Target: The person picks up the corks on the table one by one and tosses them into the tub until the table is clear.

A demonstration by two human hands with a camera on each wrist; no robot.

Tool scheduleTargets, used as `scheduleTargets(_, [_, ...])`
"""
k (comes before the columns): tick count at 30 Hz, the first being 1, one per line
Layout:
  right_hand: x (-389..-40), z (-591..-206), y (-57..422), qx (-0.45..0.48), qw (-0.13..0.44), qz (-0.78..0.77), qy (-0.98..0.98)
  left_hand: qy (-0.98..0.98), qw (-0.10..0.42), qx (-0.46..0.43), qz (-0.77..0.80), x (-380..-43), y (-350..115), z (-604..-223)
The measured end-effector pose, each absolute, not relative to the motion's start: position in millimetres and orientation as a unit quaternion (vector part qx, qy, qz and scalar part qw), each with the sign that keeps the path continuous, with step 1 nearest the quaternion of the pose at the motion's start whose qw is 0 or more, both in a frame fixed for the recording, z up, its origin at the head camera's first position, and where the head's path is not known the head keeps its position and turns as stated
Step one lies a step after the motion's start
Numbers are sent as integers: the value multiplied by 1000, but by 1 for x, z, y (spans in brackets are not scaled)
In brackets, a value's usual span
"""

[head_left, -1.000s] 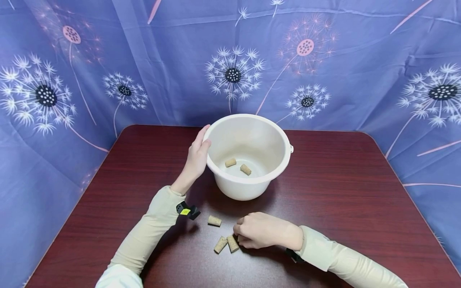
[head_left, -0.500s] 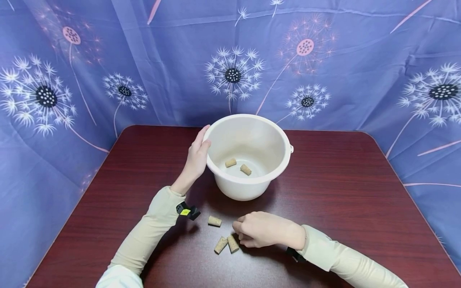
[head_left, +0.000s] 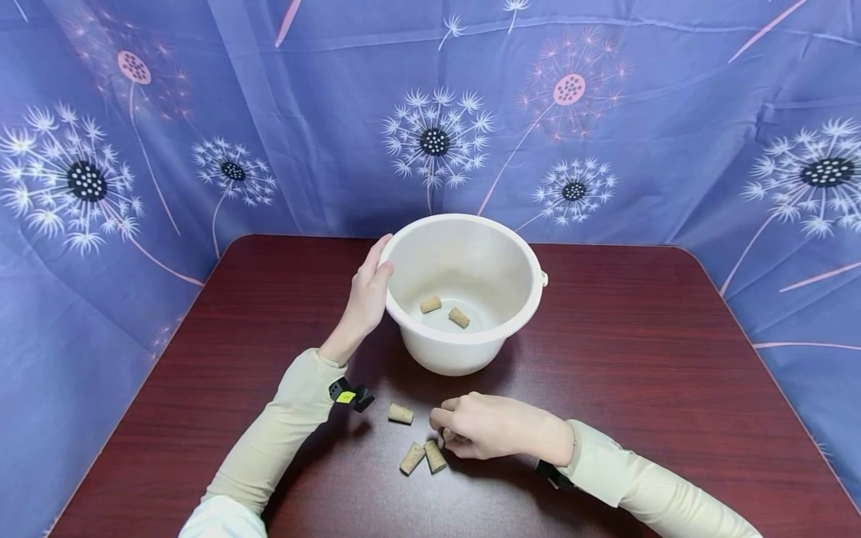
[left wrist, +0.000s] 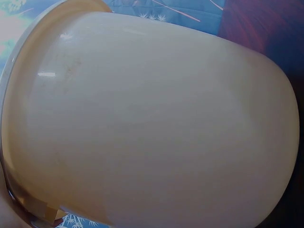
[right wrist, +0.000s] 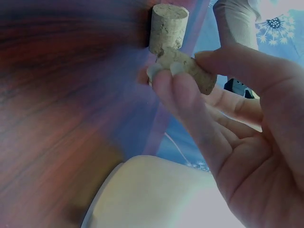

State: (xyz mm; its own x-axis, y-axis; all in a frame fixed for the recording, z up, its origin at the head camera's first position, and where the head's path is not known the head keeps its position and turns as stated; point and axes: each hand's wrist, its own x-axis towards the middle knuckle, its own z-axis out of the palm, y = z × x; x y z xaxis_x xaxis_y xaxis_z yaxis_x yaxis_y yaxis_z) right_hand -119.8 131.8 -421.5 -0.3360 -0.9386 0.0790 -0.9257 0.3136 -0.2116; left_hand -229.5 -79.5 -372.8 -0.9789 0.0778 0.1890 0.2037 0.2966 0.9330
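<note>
My left hand (head_left: 366, 293) grips the left rim of a white plastic bucket (head_left: 452, 355), its thumb over the edge; the left wrist view is filled by the bucket's outer wall (left wrist: 152, 114). Inside the bucket lie two corks, one on the left (head_left: 430, 305) and one nearer the middle (head_left: 459, 317). My right hand (head_left: 501, 426) is low over the table in front of the bucket. In the right wrist view its thumb and fingertips pinch a cork (right wrist: 202, 78), mostly hidden from the head view. Just beside it rests another cork (head_left: 434, 456).
Two more corks lie loose on the dark red table (head_left: 639, 359), one farther back (head_left: 400, 414) and one nearer the front (head_left: 412, 458). A blue dandelion-print cloth (head_left: 323, 112) hangs behind the table and along its sides.
My right hand has shifted slightly, with its fingertips raised a little, and a bit of the pinched cork now shows. My left hand and the bucket stay in place.
</note>
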Motion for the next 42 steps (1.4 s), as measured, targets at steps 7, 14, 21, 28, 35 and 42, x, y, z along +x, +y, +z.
scheduleTargets(7, [-121,-419,133,-595,19,-127,793,-801,54,-91,-590,-230,-80,-373])
scheduleTargets(14, [-119,-417,135,-587,22,-141,797,-802,52,-87,-589,-231,-80,-374])
scheduleTargets(21, [-121,-416,136,-597,-13,-161,786,-801,54,-88,-589,-231,-79,-374])
scheduleTargets(28, [-121,-415,136,-609,-43,-175,772,-803,55,-86,-587,-231,-80,-374])
scheduleTargets(35, [-120,-414,136,-609,-50,-189,769,-803,54,-84,-588,-230,-80,-374])
scheduleTargets(42, [-121,-414,136,-608,-51,-201,766,-802,52,-83,-589,-230,-80,-373])
